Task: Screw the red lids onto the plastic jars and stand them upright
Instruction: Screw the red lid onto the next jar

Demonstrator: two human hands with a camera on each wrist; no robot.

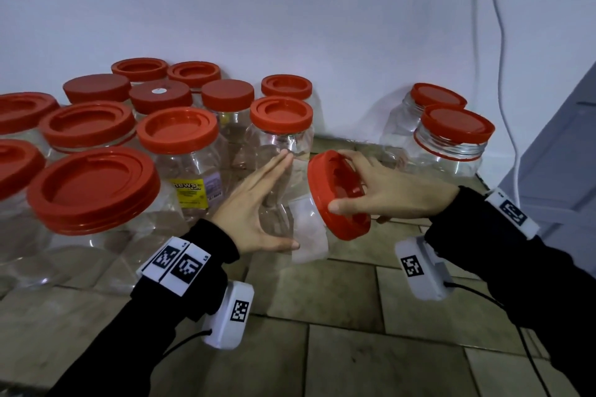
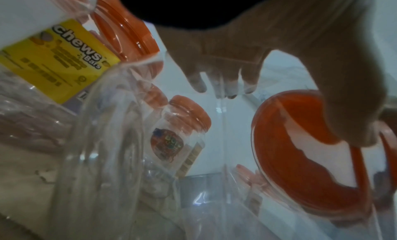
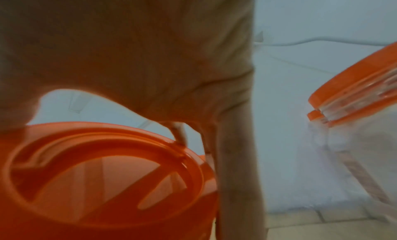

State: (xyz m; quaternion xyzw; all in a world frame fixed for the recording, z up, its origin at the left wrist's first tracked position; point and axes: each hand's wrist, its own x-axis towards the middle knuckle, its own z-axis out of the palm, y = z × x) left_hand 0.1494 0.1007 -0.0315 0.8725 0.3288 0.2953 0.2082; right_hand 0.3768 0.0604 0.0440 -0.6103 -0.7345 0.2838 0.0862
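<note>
A cluster of capped jars [image 1: 180, 151] stands upright at left on the tiled floor [image 1: 354, 348]. The left hand [image 1: 254, 203], fingers straight, presses flat against the tilted clear jar [image 1: 306, 235]. The right hand [image 1: 383, 193] grips its red lid [image 1: 335, 196]; two more capped jars [image 1: 451, 145] stand right.

Head view from above, angled down and forward; both wrist views close, along the fingers, sharing the red lid [image 1: 337, 195].

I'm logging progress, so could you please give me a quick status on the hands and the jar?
Left hand flat against tilted jar, fingers straight. Right hand grips its red lid. Lidded jars crowd the left.
</note>
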